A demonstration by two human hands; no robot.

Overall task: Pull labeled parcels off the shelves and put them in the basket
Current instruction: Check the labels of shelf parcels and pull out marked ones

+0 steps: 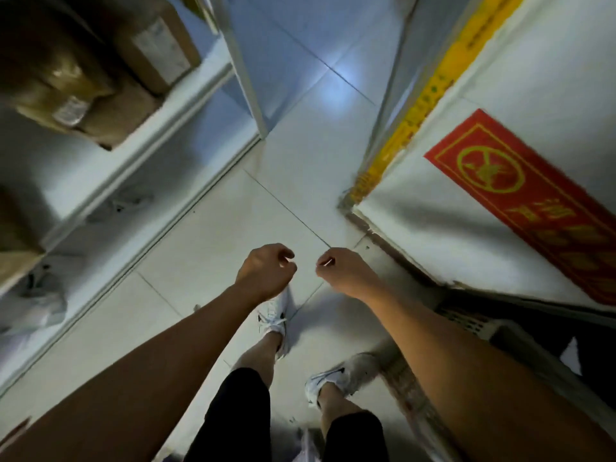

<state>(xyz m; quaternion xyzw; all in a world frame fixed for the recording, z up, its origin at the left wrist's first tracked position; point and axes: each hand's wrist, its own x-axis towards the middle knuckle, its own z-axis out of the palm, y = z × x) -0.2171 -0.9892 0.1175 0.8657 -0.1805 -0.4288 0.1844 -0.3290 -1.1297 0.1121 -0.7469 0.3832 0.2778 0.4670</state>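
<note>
Parcels (100,71) three shelved, hands (265,271) two, empty

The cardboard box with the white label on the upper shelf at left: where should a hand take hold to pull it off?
Judging from a blurred view, grip the cardboard box by its two side faces near the front, coming from the aisle side. Its labelled end faces the open shelf edge and the wrapped parcel crowds one side. Both the left hand and right hand hang loosely curled, holding nothing.
</note>
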